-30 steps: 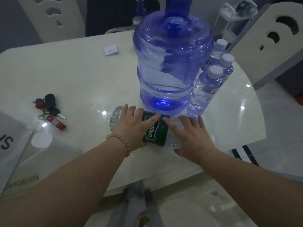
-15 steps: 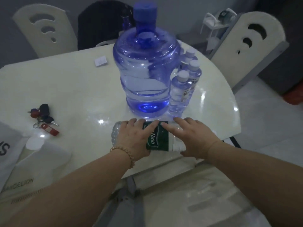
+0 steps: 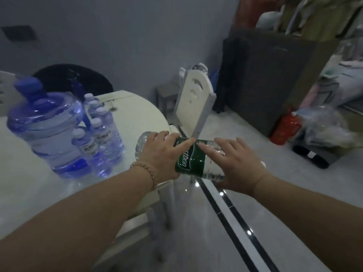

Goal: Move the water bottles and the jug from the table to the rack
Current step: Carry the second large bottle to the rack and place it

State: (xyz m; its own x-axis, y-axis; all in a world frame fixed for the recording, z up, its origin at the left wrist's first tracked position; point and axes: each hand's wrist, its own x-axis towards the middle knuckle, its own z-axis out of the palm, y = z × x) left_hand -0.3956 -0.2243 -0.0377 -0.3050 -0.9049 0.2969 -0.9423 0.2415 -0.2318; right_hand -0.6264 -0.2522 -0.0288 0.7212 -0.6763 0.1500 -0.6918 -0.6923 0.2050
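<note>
A clear water bottle with a green label (image 3: 191,160) lies sideways in the air past the table's right edge. My left hand (image 3: 160,154) grips its bottom half and my right hand (image 3: 234,163) holds its neck end. The big blue jug (image 3: 44,126) with a blue cap stands on the white table (image 3: 137,116) at the left. Several small white-capped water bottles (image 3: 100,134) stand clustered against the jug's right side. A small white rack (image 3: 196,69) shows only partly behind a chair back.
A white chair (image 3: 194,103) stands just beyond the held bottle at the table's right. A dark cabinet (image 3: 263,79) lines the far right wall, with a red bag (image 3: 285,127) and clear plastic bags (image 3: 324,124) on the pale tiled floor (image 3: 245,222).
Both hands have lifted the green-label bottle off the table and carried it right, beyond the edge. My view has swung right, so the jug and small bottles now sit at the left.
</note>
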